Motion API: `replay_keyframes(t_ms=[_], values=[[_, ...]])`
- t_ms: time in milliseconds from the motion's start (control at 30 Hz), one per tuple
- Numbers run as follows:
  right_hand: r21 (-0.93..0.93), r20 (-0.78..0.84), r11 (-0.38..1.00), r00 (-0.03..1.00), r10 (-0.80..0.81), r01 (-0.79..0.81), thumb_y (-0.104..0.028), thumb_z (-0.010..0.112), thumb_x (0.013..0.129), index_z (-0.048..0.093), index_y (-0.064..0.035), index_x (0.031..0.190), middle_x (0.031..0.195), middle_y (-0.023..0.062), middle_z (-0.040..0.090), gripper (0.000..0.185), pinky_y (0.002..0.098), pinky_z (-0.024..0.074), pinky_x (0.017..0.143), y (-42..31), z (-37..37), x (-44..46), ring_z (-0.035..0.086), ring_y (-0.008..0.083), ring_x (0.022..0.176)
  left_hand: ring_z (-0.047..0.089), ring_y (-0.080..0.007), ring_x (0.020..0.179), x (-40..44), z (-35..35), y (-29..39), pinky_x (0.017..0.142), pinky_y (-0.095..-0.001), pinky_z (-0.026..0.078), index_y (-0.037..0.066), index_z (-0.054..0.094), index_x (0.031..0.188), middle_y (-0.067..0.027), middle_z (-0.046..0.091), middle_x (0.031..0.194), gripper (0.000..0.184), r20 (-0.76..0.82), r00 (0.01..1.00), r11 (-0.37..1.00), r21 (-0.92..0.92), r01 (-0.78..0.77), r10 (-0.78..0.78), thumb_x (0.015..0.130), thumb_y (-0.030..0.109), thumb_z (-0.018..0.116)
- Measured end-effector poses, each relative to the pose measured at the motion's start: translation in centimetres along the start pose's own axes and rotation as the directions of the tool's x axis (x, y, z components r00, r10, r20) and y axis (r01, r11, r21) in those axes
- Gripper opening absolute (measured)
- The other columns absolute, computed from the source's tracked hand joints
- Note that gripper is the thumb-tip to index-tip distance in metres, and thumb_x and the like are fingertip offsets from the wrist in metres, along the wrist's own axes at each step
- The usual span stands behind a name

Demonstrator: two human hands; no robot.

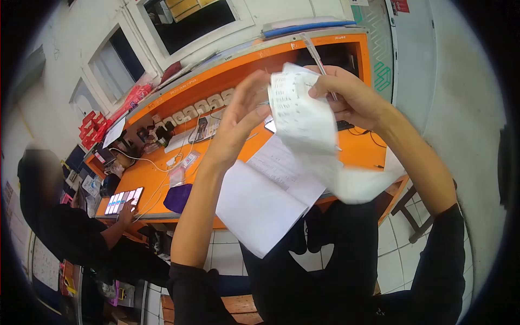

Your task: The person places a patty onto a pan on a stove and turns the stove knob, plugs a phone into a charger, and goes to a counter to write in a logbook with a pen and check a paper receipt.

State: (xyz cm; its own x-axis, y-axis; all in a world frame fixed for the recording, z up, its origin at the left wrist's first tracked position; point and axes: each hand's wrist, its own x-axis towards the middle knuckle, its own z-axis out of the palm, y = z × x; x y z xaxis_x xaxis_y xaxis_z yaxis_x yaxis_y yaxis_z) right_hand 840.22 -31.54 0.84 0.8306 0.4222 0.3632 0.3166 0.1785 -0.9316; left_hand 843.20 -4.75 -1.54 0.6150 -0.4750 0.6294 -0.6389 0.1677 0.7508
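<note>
My right hand (352, 97) grips a long white paper strip (303, 124) with handwritten lines on it, the thumb on its face. A pen (312, 51) is also held in that hand, sticking up past the fingers. The strip's lower end curls to the right and is blurred. My left hand (244, 111) is at the strip's left edge, slightly blurred, its thumb and fingers apart; whether it touches the paper is unclear. Below the hands lies an open notebook (254, 206) with writing on one page, jutting over the desk's front edge.
On the orange desk (154, 181) are a purple cloth-like item (177, 199), cables, a small plastic packet (184, 169) and a row of white devices (189, 112). At left, another person (59, 233) touches a tablet-like screen (123, 200). A wooden stool (414, 214) stands at right.
</note>
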Motion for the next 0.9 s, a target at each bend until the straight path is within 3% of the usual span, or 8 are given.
replay_keyframes(t_ms=[100,167,233,267,367,567,733,900], values=[[-0.014,0.016,1.000,1.000,-0.016,0.016,-0.023,0.069,0.091,0.062,-0.0072,0.106,0.068,-0.0084,0.050,0.023,0.0195,0.0236,0.041,0.0,-0.4,1.4,0.030,-0.0010,0.046,0.069,-0.0225,0.118,-0.2,1.4,1.4,0.105,-0.0343,0.054,-0.001,0.055,0.145,-0.0136,0.068,0.135,0.048,0.101,0.991,0.995,-0.031,0.095,-0.091,0.104,0.020,0.070],[-0.046,-0.032,0.998,0.998,-0.045,0.044,-0.028,0.071,0.093,0.063,-0.0056,0.112,0.075,-0.0045,0.060,0.030,0.0182,0.0325,0.042,-0.5,0.4,1.9,0.045,-0.0009,0.051,0.073,-0.0214,0.109,-0.6,2.4,2.8,0.096,-0.0322,0.059,-0.002,0.059,0.140,-0.0142,0.071,0.130,0.044,0.103,0.986,0.991,0.021,0.129,-0.131,0.103,0.018,0.072],[-0.051,-0.084,0.997,0.995,-0.061,0.057,-0.033,0.074,0.094,0.064,-0.0033,0.121,0.089,0.0012,0.069,0.042,0.0175,0.0433,0.047,-1.2,1.9,1.4,0.061,0.0021,0.062,0.076,-0.0181,0.084,-0.9,2.8,4.0,0.070,-0.0274,0.062,-0.005,0.062,0.135,-0.0150,0.075,0.117,0.040,0.082,0.949,0.953,0.042,0.301,-0.303,0.103,0.016,0.073],[-0.042,-0.120,0.997,0.991,-0.064,0.059,-0.036,0.076,0.094,0.063,-0.0015,0.128,0.100,0.0057,0.075,0.050,0.0174,0.0511,0.052,-1.3,2.6,1.0,0.071,0.0051,0.073,0.073,-0.0140,0.068,-1.1,3.1,3.4,0.051,-0.0242,0.055,-0.005,0.062,0.134,-0.0155,0.076,0.113,0.039,0.034,0.976,0.976,0.053,0.214,-0.216,0.104,0.017,0.072],[-0.160,-0.064,0.985,0.996,-0.069,0.058,-0.040,0.079,0.094,0.059,0.0008,0.139,0.116,0.0121,0.075,0.064,0.0203,0.0598,0.063,0.5,1.9,0.7,0.078,0.0125,0.092,0.072,-0.0131,0.070,-1.4,2.6,2.2,0.052,-0.0238,0.054,-0.004,0.061,0.135,-0.0132,0.075,0.113,0.038,-0.037,0.984,0.980,0.091,0.178,-0.175,0.104,0.016,0.070],[-0.122,-0.070,0.991,0.996,0.050,-0.059,-0.025,0.084,0.092,0.059,-0.0016,0.140,0.110,0.0086,0.074,0.059,0.0187,0.0551,0.061,4.4,1.4,1.5,0.072,0.0063,0.081,0.060,-0.0060,0.070,-1.8,0.3,-1.3,0.051,-0.0219,0.045,0.000,0.052,0.145,-0.0070,0.071,0.113,0.044,-0.057,0.980,0.977,0.083,0.197,-0.192,0.106,0.015,0.067],[-0.059,-0.004,0.985,0.987,0.161,-0.161,-0.020,0.078,0.097,0.060,-0.0052,0.142,0.095,0.0008,0.071,0.051,0.0202,0.0287,0.048,7.3,1.4,3.2,0.043,0.0015,0.058,0.058,-0.0050,0.075,-1.9,-1.8,-5.3,0.054,-0.0216,0.042,0.003,0.046,0.150,-0.0058,0.071,0.114,0.051,-0.048,0.975,0.975,0.045,0.218,-0.215,0.104,0.011,0.066],[-0.026,0.016,0.973,0.973,0.231,-0.231,-0.022,0.077,0.098,0.060,-0.0062,0.144,0.096,-0.0009,0.070,0.052,0.0198,0.0273,0.049,11.8,1.1,6.4,0.044,0.0009,0.062,0.062,-0.0061,0.080,-2.2,-4.4,-9.6,0.056,-0.0235,0.044,0.004,0.044,0.152,-0.0058,0.071,0.114,0.054,-0.072,0.971,0.971,0.062,0.231,-0.227,0.103,0.009,0.066]])
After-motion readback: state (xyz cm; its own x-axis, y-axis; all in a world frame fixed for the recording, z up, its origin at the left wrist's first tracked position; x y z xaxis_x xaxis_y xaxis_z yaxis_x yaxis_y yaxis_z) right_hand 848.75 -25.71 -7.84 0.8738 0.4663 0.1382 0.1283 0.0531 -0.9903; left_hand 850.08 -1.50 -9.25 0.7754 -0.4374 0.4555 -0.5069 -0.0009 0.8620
